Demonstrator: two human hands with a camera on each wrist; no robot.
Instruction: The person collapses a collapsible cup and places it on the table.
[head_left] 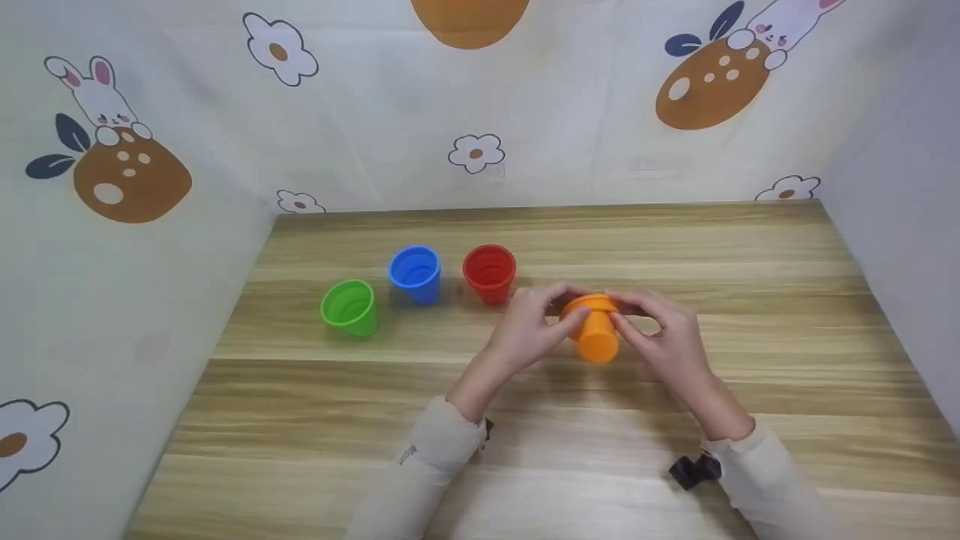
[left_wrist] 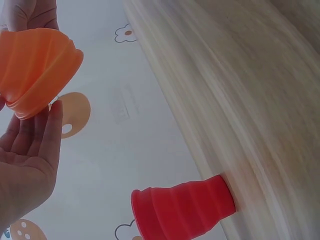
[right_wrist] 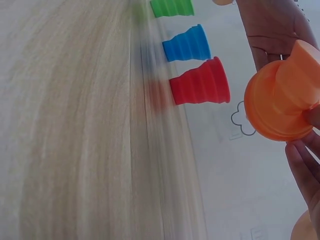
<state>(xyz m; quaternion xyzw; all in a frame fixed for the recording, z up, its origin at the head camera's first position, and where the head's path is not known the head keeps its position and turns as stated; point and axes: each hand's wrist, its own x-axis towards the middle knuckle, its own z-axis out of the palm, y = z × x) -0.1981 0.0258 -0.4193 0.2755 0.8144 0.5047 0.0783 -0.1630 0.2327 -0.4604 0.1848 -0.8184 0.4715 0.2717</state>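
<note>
Both hands hold one orange collapsible cup [head_left: 598,330] above the table, its base tipped toward the head camera. The left hand [head_left: 529,326] pinches its rim from the left, thumb on the near side. From the right, the right hand [head_left: 667,337] pinches the same cup between thumb and fingers. In the right wrist view the orange cup [right_wrist: 280,100] shows a wide rim part with a narrower part standing out of it. A red cup [head_left: 490,274] stands upright just left of the left hand.
Further left stand a blue cup [head_left: 415,274] and a green cup [head_left: 351,307], both upright with mouths up. The wooden table [head_left: 315,450] meets a patterned back wall [head_left: 375,135] and side walls. Black wrist mounts [head_left: 696,471] sit at the cuffs.
</note>
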